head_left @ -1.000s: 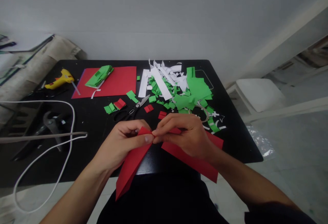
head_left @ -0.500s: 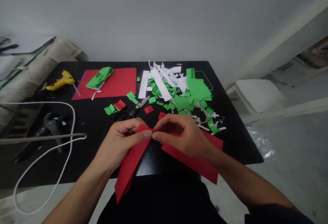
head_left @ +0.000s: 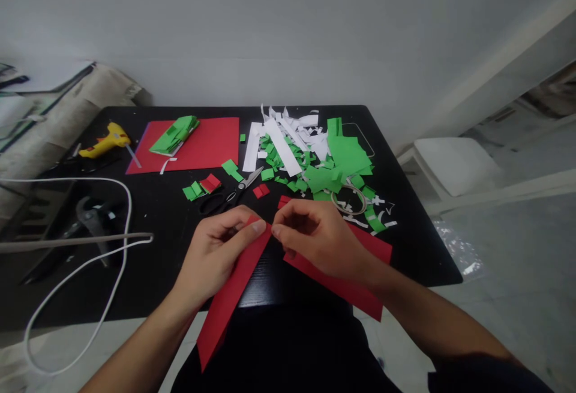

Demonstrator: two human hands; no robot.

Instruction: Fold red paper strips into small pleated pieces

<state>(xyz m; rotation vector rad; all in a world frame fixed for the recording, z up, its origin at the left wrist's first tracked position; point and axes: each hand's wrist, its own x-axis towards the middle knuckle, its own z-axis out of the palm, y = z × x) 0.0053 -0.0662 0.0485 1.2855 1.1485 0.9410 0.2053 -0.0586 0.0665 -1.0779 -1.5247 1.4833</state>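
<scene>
My left hand (head_left: pixel 216 255) pinches the top end of a long folded red paper strip (head_left: pixel 229 303), which hangs down toward my lap. My right hand (head_left: pixel 315 240) meets it at the same tip, with thumb and fingers pressed together on the strip's end. Beneath my right hand a larger red paper sheet (head_left: pixel 351 279) lies on the black table (head_left: pixel 157 213) and juts over its near edge. Black scissors (head_left: pixel 229 195) lie just beyond my hands, with small red squares (head_left: pixel 261 190) beside them.
A heap of green and white paper scraps (head_left: pixel 315 153) covers the far middle. A red sheet (head_left: pixel 202 141) at the far left carries folded green pieces (head_left: pixel 175 132). A yellow glue gun (head_left: pixel 105 140), a white cable (head_left: pixel 90 261) and a tape ring (head_left: pixel 351 201) lie about.
The red strip has straightened and dropped lower toward my lap. My right hand's fingers have drawn in closer to the tip. The left hand stays pinched on it.
</scene>
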